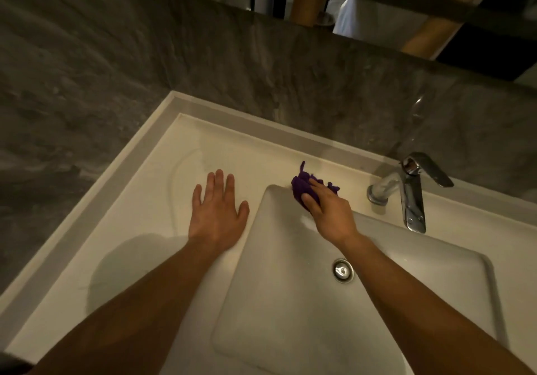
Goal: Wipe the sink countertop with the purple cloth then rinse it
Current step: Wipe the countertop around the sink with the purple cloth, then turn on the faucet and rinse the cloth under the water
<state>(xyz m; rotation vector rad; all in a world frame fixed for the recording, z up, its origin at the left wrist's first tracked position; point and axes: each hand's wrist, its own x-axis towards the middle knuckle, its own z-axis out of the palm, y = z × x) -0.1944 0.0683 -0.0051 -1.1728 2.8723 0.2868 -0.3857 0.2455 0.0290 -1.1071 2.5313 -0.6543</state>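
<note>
Pressing one purple cloth [305, 190] down, right hand [328, 212]; left hand [216, 209] flat.

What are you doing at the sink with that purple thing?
A person is cleaning around the sink. The right hand presses a bunched purple cloth on the countertop at the back corner of the basin, a little left of the faucet. The left hand rests flat on the countertop beside the basin. No water is running from the faucet, so the cloth is not being rinsed yet.
</note>
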